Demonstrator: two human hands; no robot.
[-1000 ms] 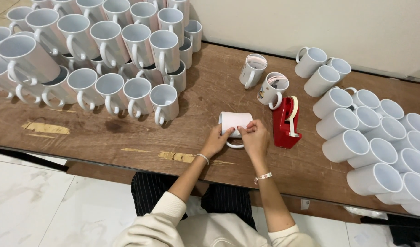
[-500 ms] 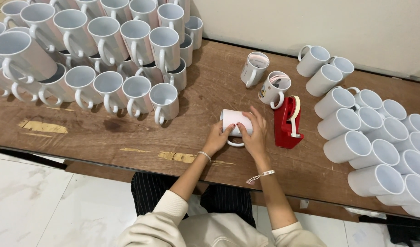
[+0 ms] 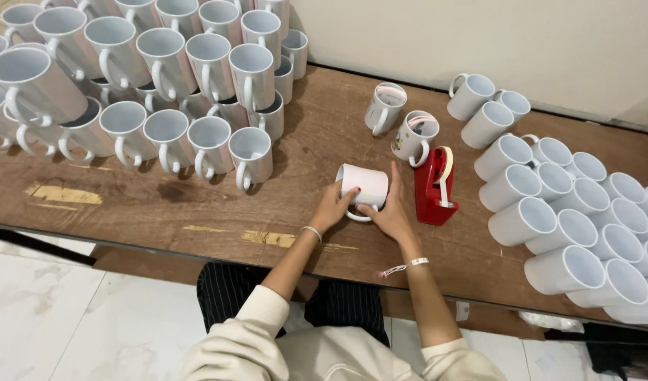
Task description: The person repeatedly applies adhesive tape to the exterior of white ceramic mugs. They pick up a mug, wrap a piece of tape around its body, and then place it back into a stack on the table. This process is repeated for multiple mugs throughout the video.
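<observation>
A white mug wrapped in a white sheet (image 3: 366, 185) lies on its side on the brown wooden table (image 3: 197, 212), handle toward me. My left hand (image 3: 332, 206) grips its left end. My right hand (image 3: 389, 212) presses against its right side, fingers stretched up along the mug. A red tape dispenser (image 3: 434, 187) stands just to the right of my right hand. Behind it stand two upright mugs, one wrapped (image 3: 384, 107) and one with a coloured band inside its rim (image 3: 414, 135).
Several upright white mugs (image 3: 162, 77) are stacked in tiers at the back left. Several more white mugs (image 3: 564, 212) lie on their sides in rows at the right. A pale wall runs behind the table. White tiled floor (image 3: 91, 317) shows below the front edge.
Both hands stayed on the wrapped mug. My right hand shifted from the top of the mug to its right side, fingers extended upward.
</observation>
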